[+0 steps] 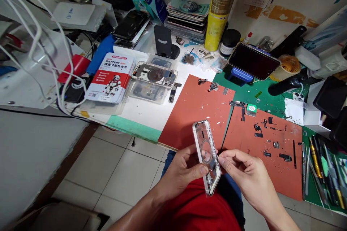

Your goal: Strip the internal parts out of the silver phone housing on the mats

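Phone frame stands tilted between both hands, just past the counter's near edge. The left hand curls closed around one long side, thumb across the back; the right hand pinches the opposite side between thumb and forefinger. Orange silicone mats scattered with small parts lie just beyond.

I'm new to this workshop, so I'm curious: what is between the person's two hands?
In the head view, a silver phone housing with a round ring on its back, held by the left hand; the right hand touches its edge.
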`<control>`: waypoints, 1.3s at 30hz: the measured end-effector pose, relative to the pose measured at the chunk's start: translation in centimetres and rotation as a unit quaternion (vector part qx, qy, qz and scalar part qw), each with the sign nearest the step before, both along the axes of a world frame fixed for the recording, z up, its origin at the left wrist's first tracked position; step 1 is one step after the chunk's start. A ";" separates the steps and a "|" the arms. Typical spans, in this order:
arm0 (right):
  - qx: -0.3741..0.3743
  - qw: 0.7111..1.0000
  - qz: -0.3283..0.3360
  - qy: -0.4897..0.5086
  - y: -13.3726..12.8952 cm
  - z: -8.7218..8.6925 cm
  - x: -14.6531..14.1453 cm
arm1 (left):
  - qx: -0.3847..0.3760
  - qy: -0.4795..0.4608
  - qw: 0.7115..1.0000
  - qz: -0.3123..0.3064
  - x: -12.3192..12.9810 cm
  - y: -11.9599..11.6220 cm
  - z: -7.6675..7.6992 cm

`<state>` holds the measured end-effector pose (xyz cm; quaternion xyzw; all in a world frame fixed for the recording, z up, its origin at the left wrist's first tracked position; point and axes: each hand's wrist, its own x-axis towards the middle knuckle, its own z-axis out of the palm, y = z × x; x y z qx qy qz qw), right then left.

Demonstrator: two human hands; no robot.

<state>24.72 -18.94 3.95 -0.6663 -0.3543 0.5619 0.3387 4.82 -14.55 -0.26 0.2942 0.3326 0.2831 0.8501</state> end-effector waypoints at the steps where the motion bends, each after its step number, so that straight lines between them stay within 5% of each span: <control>1: -0.001 1.000 -0.006 -0.001 -0.1 0.0 -0.1 | 0.002 0.010 1.000 -0.001 0.0 0.0 0.0; 23: 0.066 0.988 0.051 -0.134 -1.8 -1.0 -0.6 | 0.007 0.011 1.000 -0.013 0.1 0.4 0.3; 39: 0.193 0.949 0.051 -0.245 -2.3 -2.2 -2.0 | -0.043 -0.010 0.999 0.005 0.4 -0.4 0.4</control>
